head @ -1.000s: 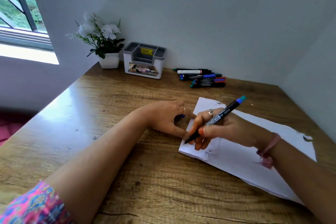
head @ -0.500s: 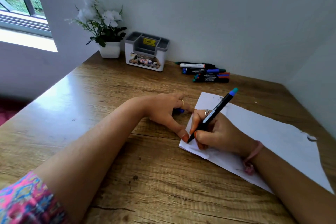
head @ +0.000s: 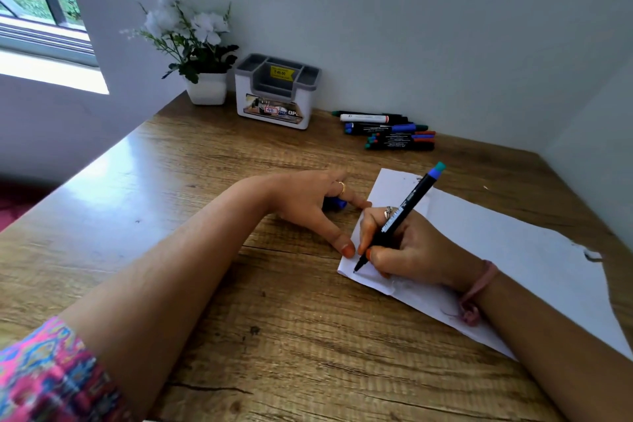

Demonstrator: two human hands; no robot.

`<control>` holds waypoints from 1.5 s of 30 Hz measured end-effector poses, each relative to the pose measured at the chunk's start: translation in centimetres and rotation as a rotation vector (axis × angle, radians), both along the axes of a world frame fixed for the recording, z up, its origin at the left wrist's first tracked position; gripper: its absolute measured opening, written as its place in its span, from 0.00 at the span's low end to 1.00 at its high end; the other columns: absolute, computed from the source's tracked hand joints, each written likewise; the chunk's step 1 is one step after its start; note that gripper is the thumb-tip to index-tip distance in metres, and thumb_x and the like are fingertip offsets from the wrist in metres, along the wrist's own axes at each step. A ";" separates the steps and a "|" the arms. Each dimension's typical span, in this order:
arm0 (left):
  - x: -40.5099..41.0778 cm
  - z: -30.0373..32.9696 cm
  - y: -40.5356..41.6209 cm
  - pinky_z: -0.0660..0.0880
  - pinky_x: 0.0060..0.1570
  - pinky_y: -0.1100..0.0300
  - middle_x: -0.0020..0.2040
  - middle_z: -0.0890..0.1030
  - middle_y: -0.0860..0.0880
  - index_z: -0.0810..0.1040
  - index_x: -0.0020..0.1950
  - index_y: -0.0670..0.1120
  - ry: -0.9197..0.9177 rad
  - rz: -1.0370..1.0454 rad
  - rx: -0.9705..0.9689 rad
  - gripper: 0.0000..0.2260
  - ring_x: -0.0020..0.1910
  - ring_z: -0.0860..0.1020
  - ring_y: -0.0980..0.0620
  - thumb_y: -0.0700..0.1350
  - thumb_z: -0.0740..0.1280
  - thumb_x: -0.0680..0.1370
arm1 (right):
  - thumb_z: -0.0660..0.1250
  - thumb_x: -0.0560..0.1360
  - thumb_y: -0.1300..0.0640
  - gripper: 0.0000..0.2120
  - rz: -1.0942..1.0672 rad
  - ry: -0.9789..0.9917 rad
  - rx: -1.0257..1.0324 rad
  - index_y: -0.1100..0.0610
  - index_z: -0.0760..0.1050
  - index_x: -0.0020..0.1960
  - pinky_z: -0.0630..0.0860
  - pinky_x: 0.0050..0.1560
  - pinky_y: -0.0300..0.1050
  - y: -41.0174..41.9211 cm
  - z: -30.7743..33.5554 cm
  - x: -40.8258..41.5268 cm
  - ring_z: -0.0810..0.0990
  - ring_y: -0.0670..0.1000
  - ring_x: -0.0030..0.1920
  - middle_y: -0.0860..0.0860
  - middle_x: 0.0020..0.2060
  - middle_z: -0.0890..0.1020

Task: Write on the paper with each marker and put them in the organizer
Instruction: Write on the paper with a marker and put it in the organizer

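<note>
My right hand (head: 407, 250) grips a black marker (head: 406, 209) with a blue-green end, its tip touching the near left corner of the white paper (head: 513, 250). My left hand (head: 308, 205) rests on the table beside the paper, thumb pressing the paper's edge, and curls over a blue marker cap (head: 335, 204). Several more markers (head: 387, 130) lie in a pile against the back wall. The white and grey organizer (head: 275, 92) stands left of them, with nothing visible in its compartments.
A white pot of white flowers (head: 202, 55) stands left of the organizer in the corner. The wooden table (head: 171, 216) is hemmed by walls at the back and right. A window (head: 34, 3) lies to the far left.
My right hand has lowered the marker tip onto the paper's near left corner. My left thumb has slid up against the paper edge. The camera has tilted slightly.
</note>
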State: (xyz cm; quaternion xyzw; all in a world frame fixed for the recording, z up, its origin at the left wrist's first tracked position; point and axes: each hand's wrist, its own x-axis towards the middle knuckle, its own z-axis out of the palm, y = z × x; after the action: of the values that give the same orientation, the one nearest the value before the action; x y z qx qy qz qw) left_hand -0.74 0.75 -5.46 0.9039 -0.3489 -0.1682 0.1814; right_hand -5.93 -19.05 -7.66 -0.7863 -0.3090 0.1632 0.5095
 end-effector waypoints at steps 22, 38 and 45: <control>0.7 -0.5 -0.2 0.65 0.43 0.61 0.47 0.67 0.57 0.68 0.68 0.63 -0.046 -0.013 0.006 0.28 0.47 0.68 0.57 0.64 0.69 0.69 | 0.64 0.63 0.55 0.07 -0.044 -0.014 -0.002 0.59 0.73 0.38 0.69 0.35 0.43 0.0 -0.1 0.1 0.72 0.52 0.35 0.71 0.38 0.74; 1.1 -1.0 -0.1 0.65 0.49 0.61 0.47 0.65 0.61 0.69 0.67 0.63 -0.042 -0.016 -0.015 0.29 0.51 0.68 0.55 0.65 0.69 0.68 | 0.64 0.62 0.55 0.07 -0.094 -0.048 -0.021 0.59 0.73 0.37 0.69 0.37 0.47 0.2 0.0 0.1 0.72 0.56 0.36 0.71 0.37 0.74; 1.1 -0.9 0.0 0.67 0.48 0.59 0.47 0.67 0.60 0.69 0.67 0.63 -0.049 -0.024 -0.020 0.29 0.50 0.69 0.56 0.66 0.69 0.67 | 0.65 0.63 0.54 0.12 -0.135 -0.059 0.002 0.63 0.72 0.38 0.70 0.40 0.54 0.4 -0.3 0.3 0.73 0.70 0.39 0.74 0.39 0.74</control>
State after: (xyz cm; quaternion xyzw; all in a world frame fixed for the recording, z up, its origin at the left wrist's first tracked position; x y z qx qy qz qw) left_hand 0.39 0.77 -6.40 0.9018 -0.3655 -0.1445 0.1798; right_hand -5.60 -18.62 -7.96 -0.8094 -0.2702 0.1050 0.5107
